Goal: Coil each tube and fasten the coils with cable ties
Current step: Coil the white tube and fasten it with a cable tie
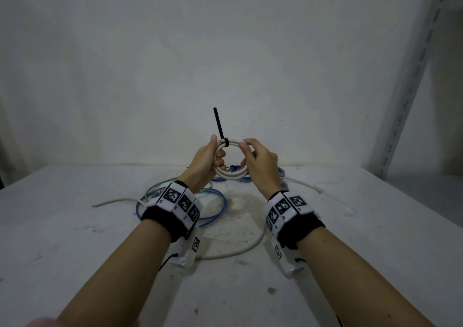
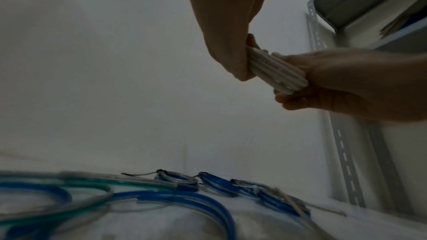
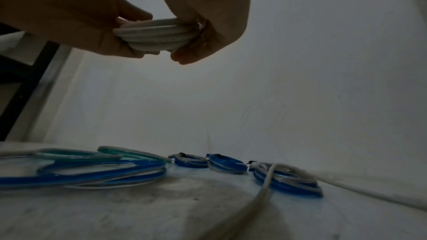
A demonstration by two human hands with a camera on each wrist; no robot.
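A white tube coil (image 1: 231, 173) (image 2: 275, 72) (image 3: 154, 36) hangs in the air above the table, held upright between both hands. My left hand (image 1: 209, 158) (image 2: 231, 48) grips its left side with curled fingers. My right hand (image 1: 258, 161) (image 3: 208, 30) grips the right side, fingers wrapped through the ring. A black cable tie (image 1: 220, 126) is cinched around the top of the coil, and its long tail sticks straight up.
Loose blue, green and clear tubes (image 1: 215, 211) (image 3: 104, 171) lie on the white table (image 1: 75, 239). Tied blue coils (image 3: 226, 165) (image 2: 217, 183) sit near the back wall. A loose white tube (image 1: 240, 246) curves under my wrists. A metal shelf upright (image 1: 413, 76) stands at right.
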